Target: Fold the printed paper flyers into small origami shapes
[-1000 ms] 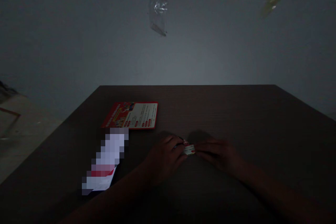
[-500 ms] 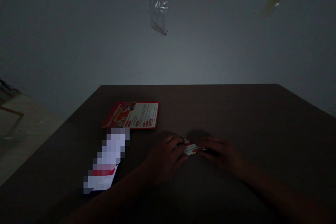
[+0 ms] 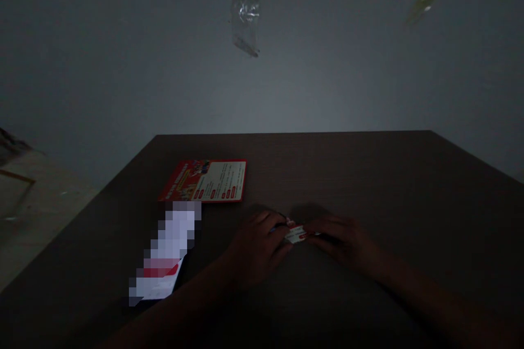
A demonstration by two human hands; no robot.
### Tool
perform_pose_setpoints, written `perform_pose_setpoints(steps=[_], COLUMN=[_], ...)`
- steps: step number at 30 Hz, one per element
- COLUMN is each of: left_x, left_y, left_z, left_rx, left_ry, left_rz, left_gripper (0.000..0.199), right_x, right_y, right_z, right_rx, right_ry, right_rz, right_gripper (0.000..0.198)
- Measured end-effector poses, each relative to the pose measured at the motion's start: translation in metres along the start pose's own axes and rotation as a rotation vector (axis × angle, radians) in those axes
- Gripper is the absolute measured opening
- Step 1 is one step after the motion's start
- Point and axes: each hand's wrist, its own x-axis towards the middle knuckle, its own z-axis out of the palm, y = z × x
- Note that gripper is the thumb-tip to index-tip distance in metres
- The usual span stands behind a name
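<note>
A small red-and-white printed piece of paper point(image 3: 295, 234) is held just above or on the table between my two hands; the dim light hides which. My left hand point(image 3: 262, 248) grips its left end, fingers curled over it. The right end is pinched in the fingers of my right hand point(image 3: 346, 240), which cover much of that side. Only the middle of the paper shows, and it looks creased or folded.
Left of my hands lies a lit phone point(image 3: 167, 253), its screen partly blurred out, close to my left forearm. Behind it is a red-and-white printed card point(image 3: 223, 180). The dark wooden table point(image 3: 347, 169) meets a grey wall point(image 3: 327, 76) with tape and plastic stuck on it.
My right fingers have shifted slightly left over the paper, so less of its right end shows. My left hand keeps its hold. The view has moved a little.
</note>
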Motion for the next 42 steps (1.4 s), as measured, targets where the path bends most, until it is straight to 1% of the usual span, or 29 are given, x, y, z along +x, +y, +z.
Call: perform_pose_setpoints(steps=[5, 11, 18, 23, 32, 42], left_x=[0.0002, -0.0002, -0.0003, -0.0002, 0.0005, -0.0002], left_y=[-0.0013, 0.0006, -0.0009, -0.0003, 0.0006, -0.0001], left_z=[0.0005, -0.0007, 0.0007, -0.0004, -0.0016, -0.0009], left_rx=[-0.007, -0.022, -0.013, -0.009, -0.009, -0.017], left_ry=[0.017, 0.008, 0.002, 0.016, -0.013, -0.012], left_rz=[0.004, 0.007, 0.007, 0.006, -0.008, -0.002], left_gripper=[0.03, 0.029, 0.028, 0.028, 0.029, 0.029], right_x=[0.0014, -0.0006, 0.0013, 0.0017, 0.0017, 0.0011], right_y=[-0.0031, -0.0004, -0.0029, -0.0038, -0.003, -0.0032], right_z=[-0.0007, -0.0006, -0.0015, -0.0015, -0.0012, -0.0016], right_rx=[-0.003, 0.01, -0.02, 0.021, 0.015, 0.034], right_ry=[0.0, -0.022, -0.012, -0.005, -0.012, -0.03], right_rz=[0.0, 0.01, -0.003, -0.001, -0.006, 0.004], right_gripper=[0.014, 0.017, 0.015, 0.017, 0.015, 0.016])
